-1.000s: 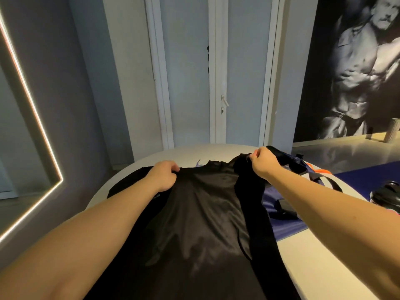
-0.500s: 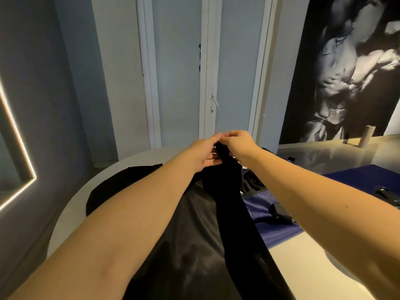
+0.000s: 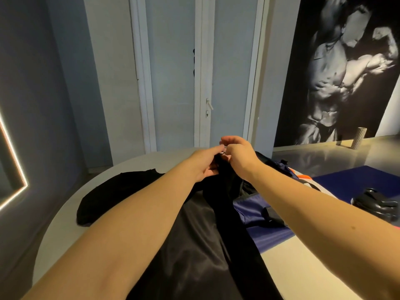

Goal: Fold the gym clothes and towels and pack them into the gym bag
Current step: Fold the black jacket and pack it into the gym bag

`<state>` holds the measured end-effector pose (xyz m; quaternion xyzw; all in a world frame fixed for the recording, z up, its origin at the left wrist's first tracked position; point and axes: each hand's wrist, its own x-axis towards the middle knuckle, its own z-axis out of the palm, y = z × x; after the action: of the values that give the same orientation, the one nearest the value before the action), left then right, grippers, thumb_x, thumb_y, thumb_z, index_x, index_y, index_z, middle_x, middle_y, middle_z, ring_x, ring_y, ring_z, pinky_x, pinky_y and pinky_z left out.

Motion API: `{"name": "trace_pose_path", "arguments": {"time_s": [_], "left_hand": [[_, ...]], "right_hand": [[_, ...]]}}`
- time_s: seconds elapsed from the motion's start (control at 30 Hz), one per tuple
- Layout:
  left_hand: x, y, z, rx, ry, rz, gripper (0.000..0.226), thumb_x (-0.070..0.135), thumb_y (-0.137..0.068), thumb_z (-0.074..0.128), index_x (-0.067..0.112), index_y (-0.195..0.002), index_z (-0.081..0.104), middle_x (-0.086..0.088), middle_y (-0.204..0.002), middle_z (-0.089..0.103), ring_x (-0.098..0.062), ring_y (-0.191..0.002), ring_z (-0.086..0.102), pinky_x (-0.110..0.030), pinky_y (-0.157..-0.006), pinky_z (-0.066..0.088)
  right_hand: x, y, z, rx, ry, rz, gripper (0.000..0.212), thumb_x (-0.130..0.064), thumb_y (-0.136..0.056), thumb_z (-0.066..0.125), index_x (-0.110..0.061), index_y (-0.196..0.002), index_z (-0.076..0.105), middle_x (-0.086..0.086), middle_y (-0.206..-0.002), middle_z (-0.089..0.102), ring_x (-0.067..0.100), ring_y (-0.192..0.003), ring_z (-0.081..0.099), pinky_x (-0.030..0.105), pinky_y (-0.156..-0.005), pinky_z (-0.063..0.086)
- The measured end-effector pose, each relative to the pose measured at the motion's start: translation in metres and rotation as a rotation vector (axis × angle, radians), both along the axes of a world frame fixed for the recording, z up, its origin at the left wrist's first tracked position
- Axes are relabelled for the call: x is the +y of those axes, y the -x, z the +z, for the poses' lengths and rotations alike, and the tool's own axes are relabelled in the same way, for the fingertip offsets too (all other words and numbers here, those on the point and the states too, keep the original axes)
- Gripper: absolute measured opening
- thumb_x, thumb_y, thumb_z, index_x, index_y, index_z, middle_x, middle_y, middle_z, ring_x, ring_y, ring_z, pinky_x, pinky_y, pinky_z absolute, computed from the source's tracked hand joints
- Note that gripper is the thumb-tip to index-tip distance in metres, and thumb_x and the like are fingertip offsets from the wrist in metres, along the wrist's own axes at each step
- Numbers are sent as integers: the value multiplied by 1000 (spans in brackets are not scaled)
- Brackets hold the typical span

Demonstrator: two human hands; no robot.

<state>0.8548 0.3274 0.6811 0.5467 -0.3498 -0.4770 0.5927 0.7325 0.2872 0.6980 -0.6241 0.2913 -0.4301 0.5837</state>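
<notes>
A shiny black garment point(image 3: 194, 252) lies along the round white table point(image 3: 65, 230), folded lengthwise into a narrow strip at its far end. My left hand point(image 3: 205, 165) and my right hand point(image 3: 238, 156) meet at that far end and pinch the fabric together. A second black cloth point(image 3: 112, 195) lies flat to the left. The dark blue gym bag point(image 3: 259, 215) with orange trim sits to the right, partly under the garment and my right forearm.
A black glove-like object point(image 3: 376, 204) lies at the right on a blue mat point(image 3: 357, 176). A pale foam roller point(image 3: 359, 140) stands by the poster wall. A white door is straight ahead, a lit mirror on the left.
A second ago my hands held the garment's far edge wide apart. They came together at the middle, folding the fabric lengthwise, and now stay joined there.
</notes>
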Motion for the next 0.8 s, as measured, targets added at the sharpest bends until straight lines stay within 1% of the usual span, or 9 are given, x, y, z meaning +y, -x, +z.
{"name": "trace_pose_path", "arguments": {"time_s": [0.1,0.2,0.3,0.37,0.47,0.53,0.63,0.7,0.8], "left_hand": [[1,1,0,-85,1,116,20,19,-95,65,7,-109,73,-15,-105,75,-27,-96,74,-41,-86,61],[-1,-2,-1,-155,2,213,14,13,-97,60,4,-103,69,-16,-106,73,-26,-94,71,-40,-84,61],[-2,-4,0,-174,20,224,14,15,-98,60,7,-104,68,-16,-110,72,-27,-98,71,-43,-88,60],[-2,-1,0,-210,31,211,14,18,-99,61,10,-108,68,-13,-108,72,-25,-99,70,-39,-85,60],[-2,3,-2,-262,28,234,16,20,-99,62,10,-110,68,-12,-109,71,-25,-101,69,-39,-85,60],[-1,6,0,-202,26,222,19,20,-99,62,8,-112,67,-13,-108,71,-25,-97,70,-39,-83,61],[4,14,8,-215,-17,126,32,29,-88,76,10,-112,67,-10,-104,74,-22,-93,72,-32,-73,60],[5,15,14,-299,-30,140,31,17,-85,76,12,-113,65,-9,-105,71,-21,-91,69,-31,-70,58],[9,3,26,-277,27,208,34,-7,-87,53,7,-115,66,-12,-97,65,-24,-88,62,-34,-75,56]], "right_hand": [[-2,8,-1,156,243,-155,45,17,-88,44,-8,-123,61,6,-117,63,23,-112,62,36,-90,58],[-6,21,-9,404,392,-281,42,8,-86,58,-11,-124,61,4,-117,63,22,-109,62,33,-92,53],[-7,30,-22,684,213,-175,27,-19,-87,74,-7,-109,64,8,-103,66,24,-91,64,34,-79,55],[-5,37,-27,781,79,-87,26,-26,-88,75,-5,-100,65,13,-94,69,23,-80,62,31,-66,50],[-8,48,-35,734,19,10,18,-20,-91,73,-9,-82,62,11,-76,69,20,-66,64,25,-54,47],[-9,49,-37,627,51,-36,27,-17,-94,69,-10,-72,56,9,-65,60,17,-55,56,23,-47,42],[-11,46,-29,447,130,-149,24,-15,-97,63,-6,-75,60,10,-61,56,18,-52,52,25,-48,43],[-11,40,-20,401,202,-162,25,-17,-97,61,0,-80,67,9,-61,60,18,-55,56,31,-53,48],[-4,23,-7,372,296,-193,21,-19,-95,63,-4,-84,73,8,-69,66,23,-64,60,41,-65,55]]}}
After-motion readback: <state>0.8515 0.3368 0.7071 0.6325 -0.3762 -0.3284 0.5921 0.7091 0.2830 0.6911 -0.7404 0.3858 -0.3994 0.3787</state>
